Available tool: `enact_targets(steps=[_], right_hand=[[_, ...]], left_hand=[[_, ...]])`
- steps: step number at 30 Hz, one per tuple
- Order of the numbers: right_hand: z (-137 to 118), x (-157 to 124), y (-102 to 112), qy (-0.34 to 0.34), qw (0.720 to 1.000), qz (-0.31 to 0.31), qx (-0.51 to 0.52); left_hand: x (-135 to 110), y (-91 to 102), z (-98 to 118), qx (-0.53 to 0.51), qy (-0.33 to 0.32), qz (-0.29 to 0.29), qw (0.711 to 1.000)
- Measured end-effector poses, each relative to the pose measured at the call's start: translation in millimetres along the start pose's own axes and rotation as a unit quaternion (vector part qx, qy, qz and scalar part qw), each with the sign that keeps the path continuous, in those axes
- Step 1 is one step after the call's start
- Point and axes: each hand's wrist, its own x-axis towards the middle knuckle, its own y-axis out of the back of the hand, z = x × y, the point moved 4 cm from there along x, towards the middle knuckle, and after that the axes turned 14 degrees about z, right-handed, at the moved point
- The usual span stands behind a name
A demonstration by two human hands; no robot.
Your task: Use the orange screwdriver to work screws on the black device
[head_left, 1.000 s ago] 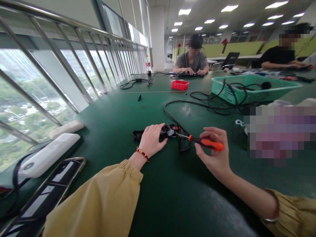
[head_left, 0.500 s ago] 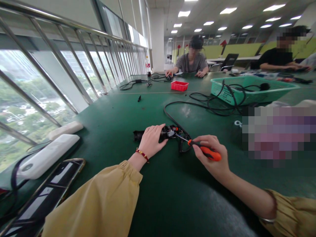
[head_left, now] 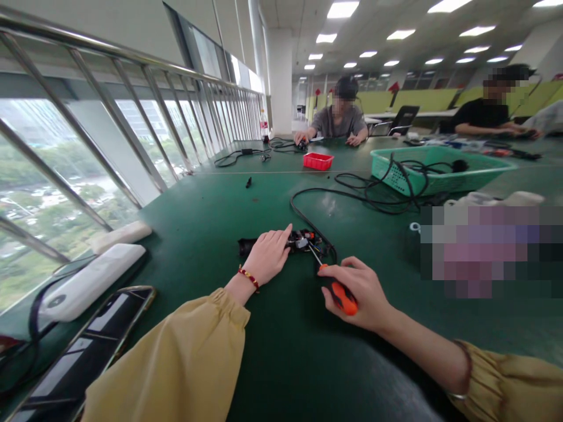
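Note:
My left hand (head_left: 268, 255) lies with fingers flat on a small black opened device (head_left: 300, 241) on the green table (head_left: 246, 205), holding it down. Its inner parts, red and grey, show just right of my fingertips. My right hand (head_left: 358, 293) is closed round the orange handle of a screwdriver (head_left: 341, 295); the thin metal shaft points up-left and its tip meets the device's exposed inside. A black cable (head_left: 308, 199) runs from the device toward the back of the table.
A white power bank (head_left: 88, 287) and a phone (head_left: 83, 351) lie at the left edge beside the window railing. A teal basket (head_left: 440, 167) with black cables stands back right, a small red tray (head_left: 317, 161) farther back. Two people sit at the far end.
My right hand has swung the screwdriver's handle down and to the left, so the shaft stands steeper on the device. The left hand has stayed on the device.

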Motion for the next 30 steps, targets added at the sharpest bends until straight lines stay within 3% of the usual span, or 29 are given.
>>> enact_targets(steps=[3, 7, 12, 16, 19, 24, 30], right_hand=[[-15.3, -4.3, -8.7, 0.036, 0.995, -0.095, -0.020], [-48.6, -18.6, -18.5, 0.065, 0.972, -0.224, -0.027], [-86.3, -34.9, -18.1, 0.086, 0.957, -0.277, -0.005], [-91.4, -38.3, -17.0, 0.081, 0.954, -0.287, 0.003], [-87.9, -38.1, -18.0, 0.075, 0.957, -0.280, 0.016], [-84.6, -38.5, -20.4, 0.047, 0.962, -0.263, 0.048], [-81.3, -36.6, -20.9, 0.013, 0.961, -0.262, 0.086]], left_hand=[[-0.2, 2.8, -0.3, 0.000, -0.020, -0.013, 1.000], [-0.7, 9.3, -4.7, 0.006, 0.030, -0.055, 0.998], [-13.5, 28.8, -30.0, -0.023, 0.155, -0.116, 0.981], [-39.0, 48.6, -51.7, 0.013, 0.226, -0.160, 0.961], [-57.1, 64.5, -60.7, 0.078, 0.262, -0.127, 0.953], [-72.9, 88.9, -77.6, 0.215, 0.329, -0.071, 0.917], [-75.2, 111.6, -94.2, 0.318, 0.310, 0.062, 0.894]])
